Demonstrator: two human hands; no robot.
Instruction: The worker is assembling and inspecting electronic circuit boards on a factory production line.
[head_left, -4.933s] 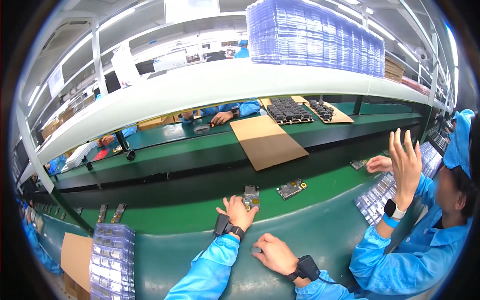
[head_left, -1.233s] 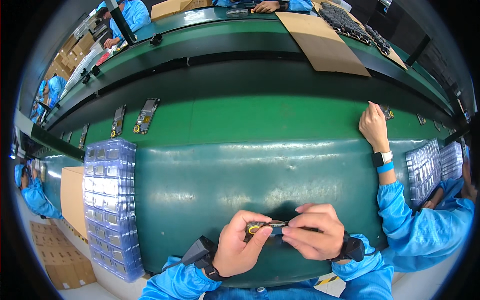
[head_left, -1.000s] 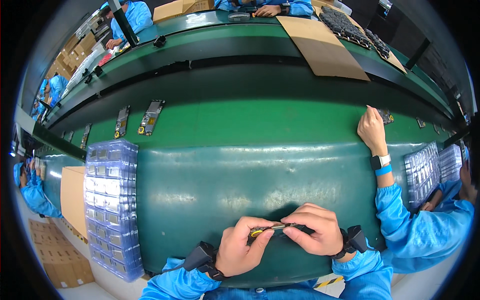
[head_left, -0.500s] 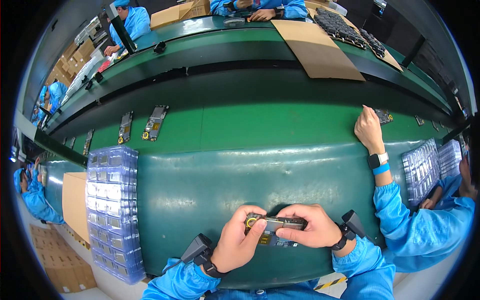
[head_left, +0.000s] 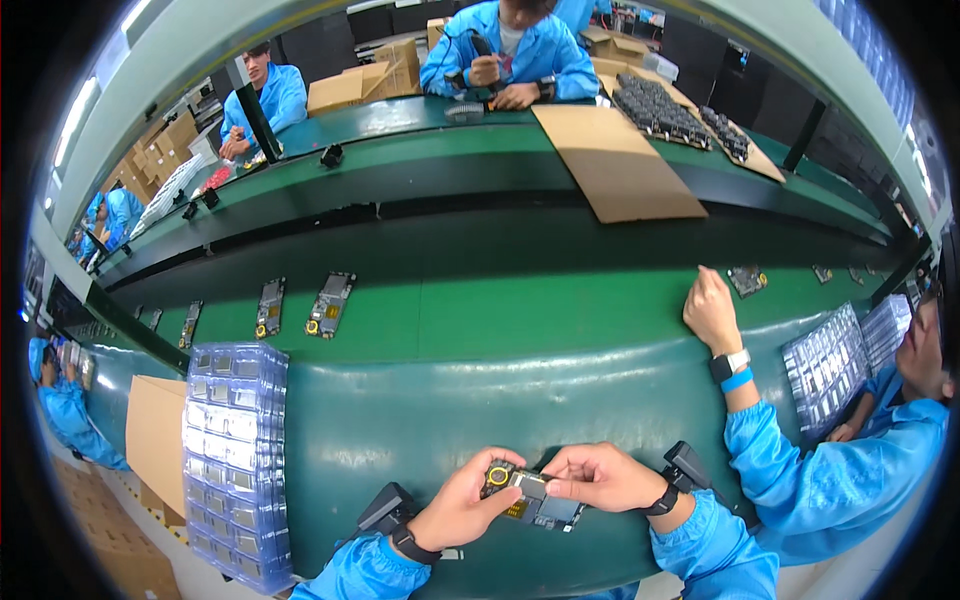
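A circuit board [head_left: 530, 510] with a yellow ring at one end and grey metal-looking plates is held over the near part of the bench. My left hand [head_left: 468, 503] grips its ring end, thumb on the face and fingers behind. My right hand [head_left: 605, 478] has thumb and forefinger closed at the board's upper edge, over the middle. Its fingertips partly hide what lies there, so a small separate part between them cannot be made out. Black straps with dark box-like devices sit on both my wrists.
Several similar circuit boards [head_left: 331, 304] lie on the green belt [head_left: 480, 315] beyond the bench. Stacked clear plastic trays [head_left: 238, 470] stand at my left beside a cardboard box [head_left: 156, 430]. From the right, a co-worker's hand [head_left: 712, 312] reaches over the belt. Cardboard [head_left: 620, 165] overhangs the far ledge.
The view has tilted upward, so the scene sits lower. My right hand has shifted to a pinch at the board's upper edge, uncovering its right end. The co-worker's hand stays near the belt.
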